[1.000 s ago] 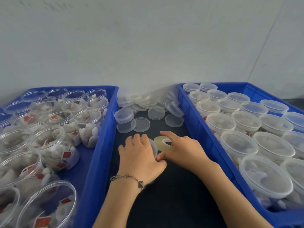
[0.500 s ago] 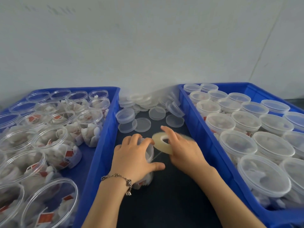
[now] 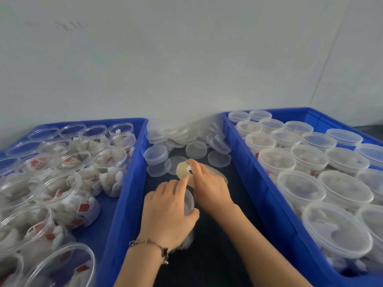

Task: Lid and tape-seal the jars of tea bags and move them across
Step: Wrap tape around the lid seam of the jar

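Note:
On the dark table between two blue crates, my left hand grips a lidded clear jar of tea bags from above, its fingers curled round the lid. Just beyond it, my right hand holds a roll of clear tape, with a finger through the roll's hole. The roll is tilted and lifted close to the jar's far rim. Most of the jar is hidden under my left hand.
The left blue crate holds several open jars of tea bags. The right blue crate holds several lidded jars. Loose clear lids lie piled at the back of the table near the wall.
My right hand lifted the tape roll off the table and tilted it up by the jar. My left hand shifted its grip on the jar's lid.

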